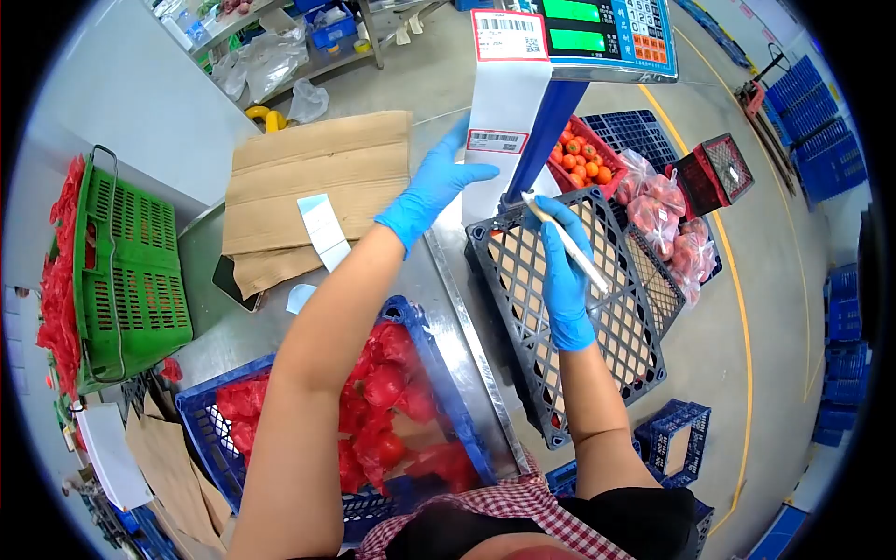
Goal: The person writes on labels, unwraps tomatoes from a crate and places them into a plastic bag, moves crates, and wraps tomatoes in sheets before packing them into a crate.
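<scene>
My left hand (437,183), in a blue glove, is at the lower part of a white label strip (509,107) with printed red-framed labels. Its thumb lies across the front of the strip, and some fingertips are hidden behind the edge. The strip hangs beside the post of a digital scale (611,42) with green displays. My right hand (566,289), gloved too, is closed around a slim white pen (581,257). Below that hand is a black lattice crate (523,308) with brown, cardboard-like pieces under the lattice.
A blue crate (448,397) of red-netted produce stands on the metal table (467,327). Flat cardboard (317,177) bears a white paper slip (323,229). Left is a green basket (140,271). Right, on the floor, are a red crate of tomatoes (583,159) and bagged produce (658,210).
</scene>
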`<act>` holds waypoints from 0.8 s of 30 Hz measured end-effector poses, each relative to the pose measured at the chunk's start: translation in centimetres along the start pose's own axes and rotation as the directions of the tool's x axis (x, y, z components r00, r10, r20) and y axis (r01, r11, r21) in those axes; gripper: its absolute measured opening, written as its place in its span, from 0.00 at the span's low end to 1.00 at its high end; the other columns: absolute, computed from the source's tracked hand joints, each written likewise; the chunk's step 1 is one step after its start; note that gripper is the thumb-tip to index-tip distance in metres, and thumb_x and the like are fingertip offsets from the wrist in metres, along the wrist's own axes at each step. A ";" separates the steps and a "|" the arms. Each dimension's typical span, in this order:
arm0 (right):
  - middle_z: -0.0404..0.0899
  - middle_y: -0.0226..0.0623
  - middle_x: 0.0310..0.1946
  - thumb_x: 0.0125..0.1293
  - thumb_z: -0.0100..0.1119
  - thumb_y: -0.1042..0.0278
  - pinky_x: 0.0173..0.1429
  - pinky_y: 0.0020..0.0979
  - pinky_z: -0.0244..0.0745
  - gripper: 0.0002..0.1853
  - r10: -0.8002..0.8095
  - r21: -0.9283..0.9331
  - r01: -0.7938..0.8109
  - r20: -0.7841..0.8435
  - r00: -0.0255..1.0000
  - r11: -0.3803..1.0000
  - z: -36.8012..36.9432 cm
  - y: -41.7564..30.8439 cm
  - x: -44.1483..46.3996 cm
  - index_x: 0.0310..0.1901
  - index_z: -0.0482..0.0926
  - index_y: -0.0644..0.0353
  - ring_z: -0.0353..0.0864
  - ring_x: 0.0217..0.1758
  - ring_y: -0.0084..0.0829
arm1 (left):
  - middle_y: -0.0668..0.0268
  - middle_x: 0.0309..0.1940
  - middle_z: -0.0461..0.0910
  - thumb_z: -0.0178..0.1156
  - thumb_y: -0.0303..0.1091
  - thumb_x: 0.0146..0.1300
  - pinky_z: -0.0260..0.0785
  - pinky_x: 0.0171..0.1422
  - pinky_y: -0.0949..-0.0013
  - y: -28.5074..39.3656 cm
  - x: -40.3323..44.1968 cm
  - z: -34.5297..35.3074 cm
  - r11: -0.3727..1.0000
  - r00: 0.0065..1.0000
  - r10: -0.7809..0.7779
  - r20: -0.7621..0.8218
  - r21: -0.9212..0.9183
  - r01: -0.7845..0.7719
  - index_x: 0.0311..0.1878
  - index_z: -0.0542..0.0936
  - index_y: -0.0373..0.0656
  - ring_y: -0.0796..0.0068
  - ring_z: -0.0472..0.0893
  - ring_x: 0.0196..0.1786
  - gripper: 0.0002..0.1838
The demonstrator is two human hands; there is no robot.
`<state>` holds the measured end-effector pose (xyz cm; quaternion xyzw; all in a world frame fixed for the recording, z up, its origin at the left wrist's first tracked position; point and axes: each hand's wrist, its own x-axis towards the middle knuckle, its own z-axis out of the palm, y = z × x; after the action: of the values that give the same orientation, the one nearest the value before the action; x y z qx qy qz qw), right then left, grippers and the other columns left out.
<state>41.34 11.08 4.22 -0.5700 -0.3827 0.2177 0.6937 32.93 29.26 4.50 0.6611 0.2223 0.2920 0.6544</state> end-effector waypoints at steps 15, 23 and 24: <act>0.76 0.44 0.43 0.61 0.53 0.75 0.51 0.32 0.70 0.11 -0.304 -0.206 0.320 0.106 0.947 0.925 1.0 1.5 1.7 0.44 0.76 0.66 0.77 0.45 0.36 | 0.63 0.40 0.81 0.59 0.37 0.61 0.68 0.51 0.73 0.1 -3.0 0.6 0.951 0.948 -0.292 0.126 -0.070 0.302 0.48 0.80 0.37 0.79 0.77 0.43 0.16; 0.76 0.44 0.42 0.62 0.52 0.74 0.51 0.31 0.71 0.10 -0.285 -0.199 0.291 0.059 0.957 0.936 1.6 1.7 1.2 0.44 0.76 0.66 0.77 0.46 0.36 | 0.66 0.40 0.81 0.59 0.38 0.61 0.68 0.49 0.75 0.5 -4.1 0.6 0.956 0.960 -0.255 0.113 -0.121 0.268 0.49 0.79 0.37 0.82 0.76 0.41 0.17; 0.76 0.44 0.42 0.62 0.52 0.74 0.51 0.32 0.71 0.10 -0.280 -0.214 0.286 0.059 0.958 0.934 1.7 1.7 1.3 0.44 0.76 0.66 0.77 0.45 0.36 | 0.66 0.39 0.81 0.59 0.38 0.62 0.68 0.49 0.76 0.6 -4.1 0.7 0.958 0.960 -0.255 0.112 -0.106 0.266 0.49 0.80 0.37 0.83 0.76 0.41 0.17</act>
<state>41.03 13.47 3.09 -0.5792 -0.4921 0.0795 0.6450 30.31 25.97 4.73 0.5988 0.2573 0.1835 0.7359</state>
